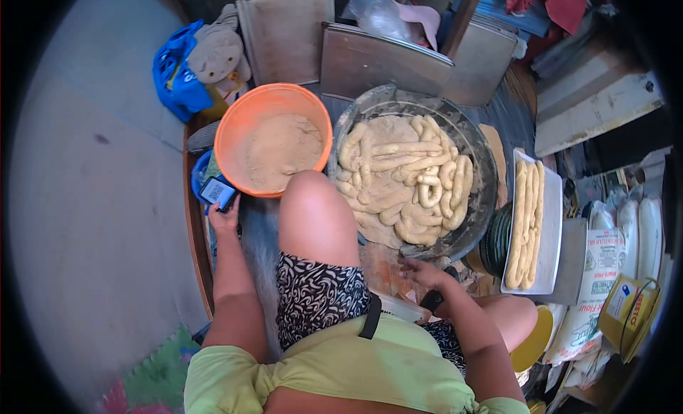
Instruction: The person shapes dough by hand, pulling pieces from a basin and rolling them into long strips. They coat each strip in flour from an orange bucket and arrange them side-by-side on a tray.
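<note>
My left hand [226, 216] is closed around a phone [218, 193] whose lit screen shows a code-like pattern. It is beside the orange basin [223, 126], which holds fine brown powder [284, 147]. My right hand [425, 273] is below the front rim of a large dark basin [486, 179], fingers stretched out and holding nothing that I can see. Thick, powder-dusted ropes of dough [409, 158] lie coiled and looped in this basin, over more of the powder.
To the right, a metal tray [553, 229] carries several long dough ropes [525, 225]. Flour sacks [601, 272] and a yellow container [629, 314] stand beyond it. Metal sheets [384, 62] lean at the back. A blue bag [174, 72] and a stuffed toy [215, 52] sit at the back left.
</note>
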A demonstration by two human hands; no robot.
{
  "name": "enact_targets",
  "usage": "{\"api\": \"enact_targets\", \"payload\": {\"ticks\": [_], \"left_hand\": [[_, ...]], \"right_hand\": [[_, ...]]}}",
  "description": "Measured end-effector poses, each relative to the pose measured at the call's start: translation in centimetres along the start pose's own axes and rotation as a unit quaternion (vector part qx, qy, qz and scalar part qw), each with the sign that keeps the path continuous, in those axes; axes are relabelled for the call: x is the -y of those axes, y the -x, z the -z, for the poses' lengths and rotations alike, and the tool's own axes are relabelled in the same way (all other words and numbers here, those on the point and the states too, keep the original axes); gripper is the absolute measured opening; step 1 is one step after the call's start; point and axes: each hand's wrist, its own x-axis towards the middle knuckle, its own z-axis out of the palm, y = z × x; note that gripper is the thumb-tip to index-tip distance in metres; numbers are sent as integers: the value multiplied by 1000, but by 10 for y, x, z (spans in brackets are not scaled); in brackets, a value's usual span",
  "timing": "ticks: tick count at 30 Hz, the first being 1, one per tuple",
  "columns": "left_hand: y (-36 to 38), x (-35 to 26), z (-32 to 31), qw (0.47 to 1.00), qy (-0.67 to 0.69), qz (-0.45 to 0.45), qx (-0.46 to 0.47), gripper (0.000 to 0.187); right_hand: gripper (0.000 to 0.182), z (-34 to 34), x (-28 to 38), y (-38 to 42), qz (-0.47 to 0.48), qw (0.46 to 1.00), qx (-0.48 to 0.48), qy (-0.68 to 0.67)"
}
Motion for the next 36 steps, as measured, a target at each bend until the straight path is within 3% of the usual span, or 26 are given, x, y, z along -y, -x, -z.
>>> {"api": "enact_targets", "payload": {"ticks": [3, 6, 8, 9, 10, 11, 13, 14, 15, 17, 19, 21, 23, 24, 26, 28, 30, 31, 33, 34, 36], "left_hand": [[-62, 1, 37, 999, -37, 6, -12, 54], [-82, 1, 30, 993, -115, -24, -32, 55], [-93, 1, 26, 962, -230, -66, -130, 58], [-96, 3, 24, 962, -231, -66, -131, 58], [-97, 3, 19, 958, -256, -46, -122, 44], [-99, 3, 12, 953, -279, -28, -114, 35], [-106, -7, 4, 926, -360, -36, -110, 34], [-70, -7, -42, 954, -290, -60, -46, 34], [-86, -26, -44, 961, -262, -86, -2, 36], [19, -5, -173, 858, -370, -356, 7, 40], [68, 11, -253, 776, -494, -353, 171, 41], [89, 52, -305, 615, -624, -305, 374, 36], [118, 108, -343, 401, -688, -217, 564, 33], [113, 144, -346, 293, -704, -212, 611, 35], [88, 217, -343, 135, -749, -115, 638, 35], [50, 284, -322, 59, -836, -25, 544, 38], [7, 332, -289, 132, -898, -47, 416, 40], [-7, 359, -256, 131, -897, -52, 418, 40], [-14, 396, -185, 504, -810, -231, 193, 38], [-6, 401, -184, 505, -809, -228, 195, 38], [11, 401, -178, 423, -874, -227, 70, 46]], "right_hand": [[58, 15, -3, -24, -25, 994, -76, -76], [55, 37, -8, -56, -60, 985, -111, -115], [53, 49, -12, -73, -59, 978, -121, -160], [50, 56, 1, -76, -43, 981, -164, -93], [48, 62, 10, -79, -25, 978, -204, -26], [43, 74, -17, -105, 82, 960, -251, 90], [43, 91, 14, -109, 82, 958, -254, 103], [43, 101, 33, -116, 83, 955, -259, 116], [43, 109, 42, -128, 83, 956, -257, 115], [42, 123, 54, -148, 186, 903, -331, 202], [42, 130, 72, -166, 209, 885, -366, 196], [45, 128, 88, -175, 209, 867, -403, 205], [47, 117, 82, -186, 198, 879, -382, 203], [48, 110, 75, -191, 183, 891, -362, 205], [49, 97, 56, -195, 205, 893, -355, 187], [49, 81, 40, -188, 203, 905, -334, 165], [50, 76, 24, -175, 207, 913, -322, 142], [50, 78, 16, -168, 202, 912, -325, 150], [50, 84, 9, -157, 195, 909, -333, 155], [50, 88, 3, -148, 186, 916, -329, 138], [49, 93, -9, -138, 172, 925, -316, 123]]}}
